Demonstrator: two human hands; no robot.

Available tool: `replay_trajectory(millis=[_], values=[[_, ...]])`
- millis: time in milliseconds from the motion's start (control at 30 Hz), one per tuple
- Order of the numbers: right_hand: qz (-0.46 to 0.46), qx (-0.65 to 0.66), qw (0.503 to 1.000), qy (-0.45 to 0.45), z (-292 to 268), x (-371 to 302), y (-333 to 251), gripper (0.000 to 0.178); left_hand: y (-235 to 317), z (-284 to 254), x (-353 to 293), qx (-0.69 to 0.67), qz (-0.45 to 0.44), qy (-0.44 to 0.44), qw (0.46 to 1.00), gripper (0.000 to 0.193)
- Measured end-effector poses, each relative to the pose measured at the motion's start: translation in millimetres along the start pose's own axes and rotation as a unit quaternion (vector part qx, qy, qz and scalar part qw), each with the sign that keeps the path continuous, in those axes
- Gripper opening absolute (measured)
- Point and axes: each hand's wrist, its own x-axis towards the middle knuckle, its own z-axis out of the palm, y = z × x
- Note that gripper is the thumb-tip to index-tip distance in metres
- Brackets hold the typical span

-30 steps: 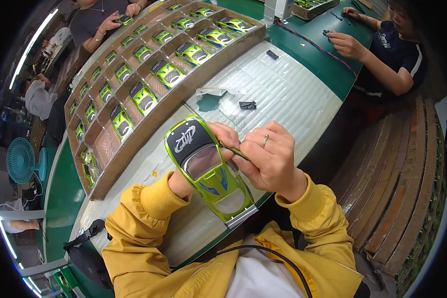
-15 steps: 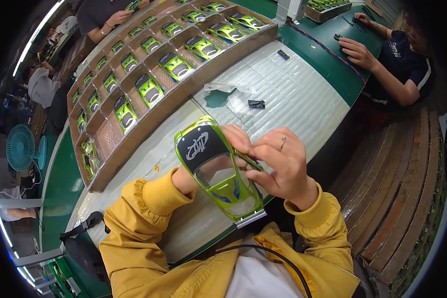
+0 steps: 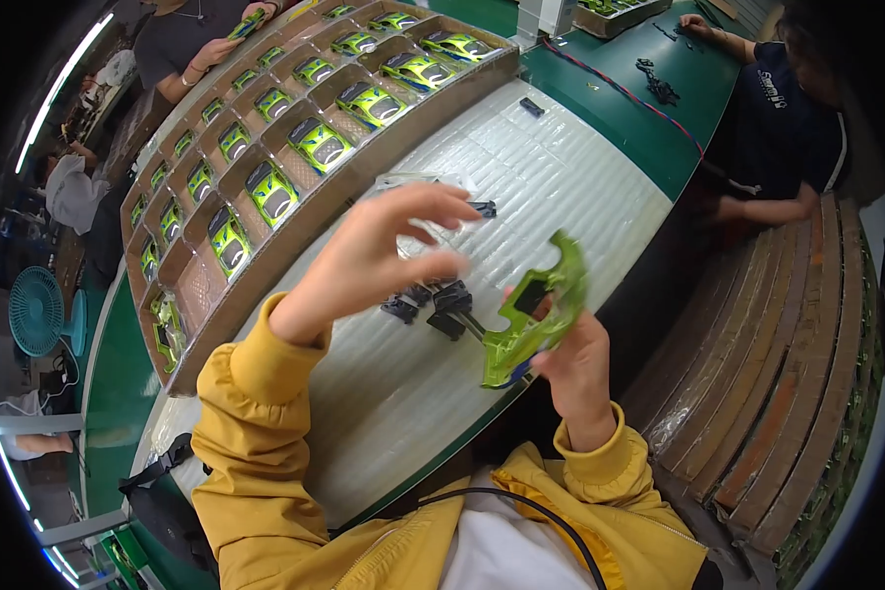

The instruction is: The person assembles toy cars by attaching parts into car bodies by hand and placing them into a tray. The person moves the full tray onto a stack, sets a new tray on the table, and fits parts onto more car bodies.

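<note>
My right hand (image 3: 578, 369) grips a green toy car body shell (image 3: 536, 324) at its lower side. The shell is tipped on its side and slightly smeared by motion, with a blue mark low on its edge. My left hand (image 3: 369, 251) is raised over the table, fingers apart and curved, holding nothing. Just below its fingers lie several black plastic parts (image 3: 450, 297). Beyond its fingertips a small black piece (image 3: 485, 208) rests beside a crumpled clear plastic bag (image 3: 393, 181), partly hidden by the hand.
A cardboard tray (image 3: 287, 236) with compartments of green car shells stands at the left and back. Another black piece (image 3: 532, 106) lies on the padded white mat (image 3: 560, 167). At right sits a co-worker (image 3: 792, 108) near black parts; another person stands behind the tray. Stacked boards (image 3: 737, 374) fill the right.
My left hand has let go of the shell and risen to the left. The right hand now holds the shell, turned onto its side. Black parts now show on the mat.
</note>
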Motion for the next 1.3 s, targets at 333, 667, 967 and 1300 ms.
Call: replay_trajectory(millis=[333,667,967,1300], values=[[-0.025,0.137,0.988,0.063,-17,9,7,0.068,-37,18,24,0.238,0.018,0.088,0.967,0.01],[-0.072,0.114,0.986,0.1,-7,17,16,0.074,-37,19,-27,0.27,-0.011,0.029,0.962,0.028],[-0.268,-0.113,0.957,-0.01,-7,34,33,0.071,1,7,-36,0.107,0.062,0.035,0.992,0.023],[-0.366,-0.22,0.904,-0.019,9,38,27,0.055,18,30,-45,-0.113,-0.012,-0.005,0.994,0.018]])
